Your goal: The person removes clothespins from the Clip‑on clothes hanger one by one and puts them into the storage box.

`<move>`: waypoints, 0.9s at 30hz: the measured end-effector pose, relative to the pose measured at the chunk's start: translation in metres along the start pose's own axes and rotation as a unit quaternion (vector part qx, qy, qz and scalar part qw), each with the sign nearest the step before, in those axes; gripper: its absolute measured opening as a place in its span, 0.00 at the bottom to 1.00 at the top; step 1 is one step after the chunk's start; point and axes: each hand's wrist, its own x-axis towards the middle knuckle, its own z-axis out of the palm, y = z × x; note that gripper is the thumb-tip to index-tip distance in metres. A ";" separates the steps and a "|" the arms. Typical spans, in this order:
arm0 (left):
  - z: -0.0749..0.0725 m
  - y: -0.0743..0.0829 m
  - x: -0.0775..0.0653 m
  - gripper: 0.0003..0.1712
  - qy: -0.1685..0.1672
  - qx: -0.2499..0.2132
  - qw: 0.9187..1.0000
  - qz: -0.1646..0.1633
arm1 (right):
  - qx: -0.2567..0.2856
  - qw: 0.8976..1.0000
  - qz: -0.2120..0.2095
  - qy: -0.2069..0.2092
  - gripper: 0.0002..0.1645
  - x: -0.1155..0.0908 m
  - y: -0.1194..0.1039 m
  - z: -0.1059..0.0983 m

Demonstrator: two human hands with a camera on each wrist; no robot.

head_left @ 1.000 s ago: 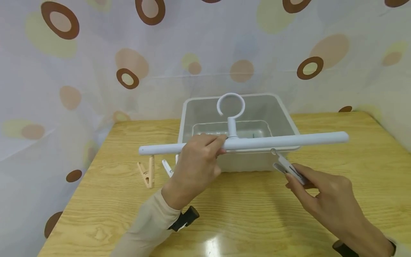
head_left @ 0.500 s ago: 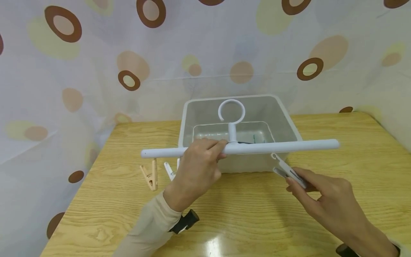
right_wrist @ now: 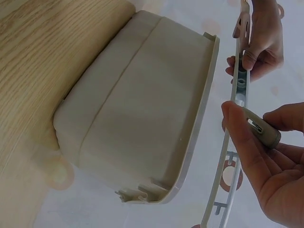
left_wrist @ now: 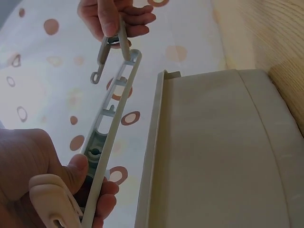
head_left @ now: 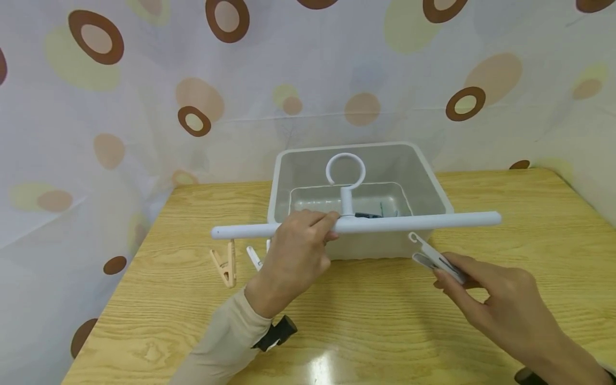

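My left hand (head_left: 295,248) grips a white clothes hanger (head_left: 414,222) by its bar, just left of the upright ring-shaped hook. The bar is held level above the table, and the left wrist view shows its hollow, ribbed underside. A peach clothespin (head_left: 231,264) and a white clothespin (head_left: 254,258) appear to hang below the bar's left part; my left hand partly hides the white one. My right hand (head_left: 500,299) pinches a grey clothespin (head_left: 435,261) between thumb and fingers. Its small hooked end points up toward the bar's right half, apart from it in the head view.
A pale plastic bin (head_left: 370,247) stands behind the hanger, near the back of the wooden table (head_left: 366,321). Small dark items (head_left: 368,215) show inside it, too small to identify. A patterned cloth (head_left: 308,64) hangs behind and along the left side.
The hanger has come down a little and its right end has drawn inward. My right hand has shifted slightly right and down with the grey clothespin, widening the gap to the bar.
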 end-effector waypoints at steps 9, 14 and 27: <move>0.001 0.000 -0.001 0.14 -0.001 -0.002 1.000 -0.002 | -0.015 0.998 -0.043 0.037 0.27 0.009 0.003 -0.005; 0.001 0.000 -0.002 0.14 -0.004 -0.002 1.000 -0.003 | -0.029 0.998 -0.051 0.039 0.29 0.016 0.003 -0.012; 0.003 0.001 -0.003 0.15 -0.010 -0.016 1.000 -0.008 | -0.056 0.996 -0.048 0.049 0.32 0.029 0.012 -0.024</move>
